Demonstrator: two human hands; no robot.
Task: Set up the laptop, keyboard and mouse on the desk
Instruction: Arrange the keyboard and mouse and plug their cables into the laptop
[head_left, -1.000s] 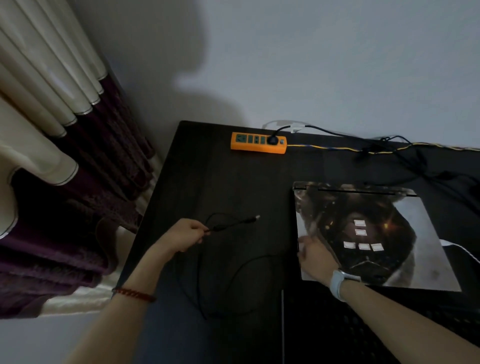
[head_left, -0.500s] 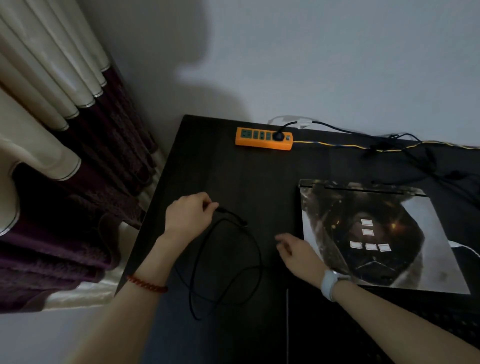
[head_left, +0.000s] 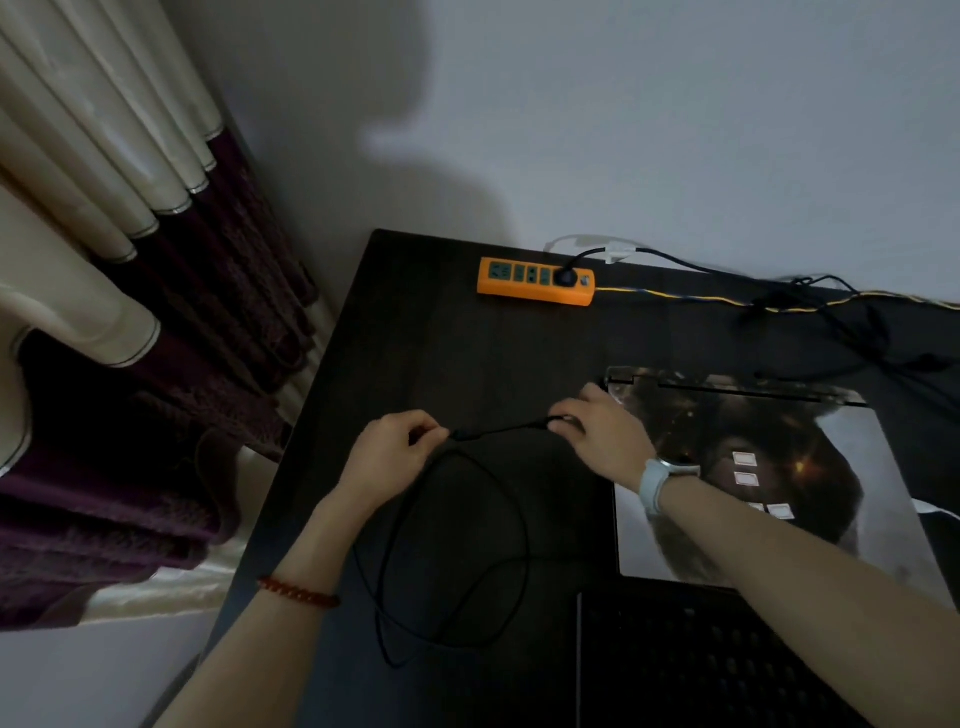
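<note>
Head cam view: both hands are on the black cable (head_left: 470, 551) now. Half a second back the right hand (head_left: 597, 434) was hovering empty near the laptop's corner; it's moved up and pinches the plug end, just beside the laptop (head_left: 831, 467), which lies closed on the dark desk (head_left: 441, 353). Left hand (head_left: 389, 457) keeps its pinch further along, so a short stretch runs taut between them while the rest loops loose on the desk. Keyboard (head_left: 701, 660) sits at the near edge, orange power strip (head_left: 535, 282) at the back.
</note>
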